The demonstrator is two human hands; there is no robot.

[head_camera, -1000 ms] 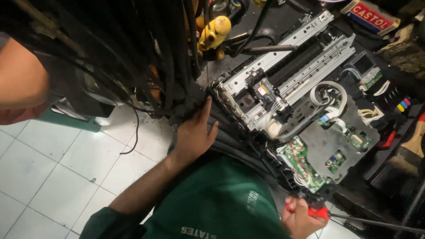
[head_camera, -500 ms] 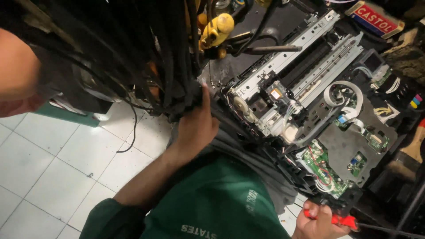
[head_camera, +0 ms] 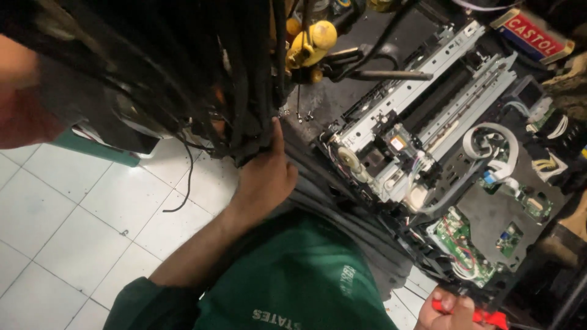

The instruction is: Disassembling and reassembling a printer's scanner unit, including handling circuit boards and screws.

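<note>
My left hand (head_camera: 264, 178) is raised at the middle of the view, fingers closed into a thick bundle of black strands (head_camera: 244, 91) that hangs from the top left. Right of it lies an opened printer chassis (head_camera: 422, 116) with bare metal rails, a white ribbon cable (head_camera: 489, 146) and a green circuit board (head_camera: 460, 245). My right hand (head_camera: 449, 310) is at the bottom edge, below the circuit board, closed around a red-handled tool (head_camera: 489, 318); the tool's tip is out of view. My green shirt (head_camera: 293, 281) fills the bottom middle.
A yellow tool (head_camera: 312, 40) and dark metal parts lie beyond the chassis. A red box (head_camera: 532, 33) sits at the top right. White floor tiles (head_camera: 67, 214) cover the left, with a teal object (head_camera: 98, 150) and a loose black wire (head_camera: 186, 183).
The view has swung, so the chassis sits further right and lower. My right hand with the red tool has slid toward the bottom edge. My left hand stays on the black strands.
</note>
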